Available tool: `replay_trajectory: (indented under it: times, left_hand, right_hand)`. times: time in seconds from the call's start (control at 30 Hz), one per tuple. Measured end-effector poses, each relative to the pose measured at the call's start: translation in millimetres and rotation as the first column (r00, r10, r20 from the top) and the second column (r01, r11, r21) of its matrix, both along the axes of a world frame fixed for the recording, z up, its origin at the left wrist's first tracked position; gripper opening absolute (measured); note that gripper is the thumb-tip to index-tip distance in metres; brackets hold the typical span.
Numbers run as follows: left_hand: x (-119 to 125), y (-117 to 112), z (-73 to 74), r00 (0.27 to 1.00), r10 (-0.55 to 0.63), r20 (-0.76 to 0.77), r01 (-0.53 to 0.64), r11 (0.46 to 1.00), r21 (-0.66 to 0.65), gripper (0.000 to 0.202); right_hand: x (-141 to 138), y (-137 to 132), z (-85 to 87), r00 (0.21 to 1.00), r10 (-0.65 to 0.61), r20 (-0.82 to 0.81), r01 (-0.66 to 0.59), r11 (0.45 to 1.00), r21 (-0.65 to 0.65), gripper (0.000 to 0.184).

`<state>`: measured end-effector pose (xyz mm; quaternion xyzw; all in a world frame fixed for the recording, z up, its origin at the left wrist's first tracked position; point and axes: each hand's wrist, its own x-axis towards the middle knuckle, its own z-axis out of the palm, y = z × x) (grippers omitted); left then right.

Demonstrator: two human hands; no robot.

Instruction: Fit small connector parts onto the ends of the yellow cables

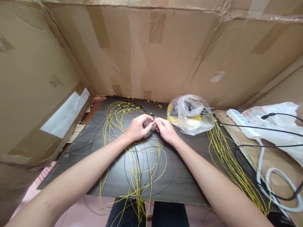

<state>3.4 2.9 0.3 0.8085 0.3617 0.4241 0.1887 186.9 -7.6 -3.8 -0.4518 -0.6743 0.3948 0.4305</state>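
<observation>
My left hand (139, 127) and my right hand (166, 130) meet above the dark tabletop, their fingertips pinched together. Between them shows a tiny yellow piece (153, 122) with a dark bit beside it, apparently a black wire end; the fingers cover most of both. The right thumb and forefinger close on the yellow piece, while the left fingers pinch at the dark end. Beneath and left of my hands spreads a loose bundle of yellow and black wires (111, 121). Their black ends (137, 105) lie in a row just beyond, among several small yellow pieces (160, 106).
A clear plastic bag (189, 118) with yellow pieces stands at the back right. Another yellow wire bundle (224, 160) hangs over the right side. A white power strip (243, 124) with cables lies farther right. Cardboard walls (132, 56) enclose the dark table (187, 176).
</observation>
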Motion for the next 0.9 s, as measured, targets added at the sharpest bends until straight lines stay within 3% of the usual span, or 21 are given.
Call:
replay_trajectory:
  times: [0.23,0.37,0.9]
  left_hand:
    - [-0.1,0.9,0.9,1.000,0.015,0.014,-0.015,1.000,-0.015,0.010]
    - [-0.7,1.5,1.0,1.000,-0.009,0.030,0.010,0.999,-0.039,0.013]
    - [-0.7,0.7,1.2,0.999,-0.036,0.031,0.037,0.999,-0.039,0.012]
  right_hand:
    - [-0.3,-2.8,4.2,0.999,-0.015,-0.036,0.015,1.000,0.003,0.029]
    - [0.5,-2.8,4.2,1.000,-0.012,-0.028,0.012,1.000,0.006,0.025]
    - [-0.4,-0.7,0.6,1.000,-0.002,-0.008,0.002,1.000,-0.004,0.063]
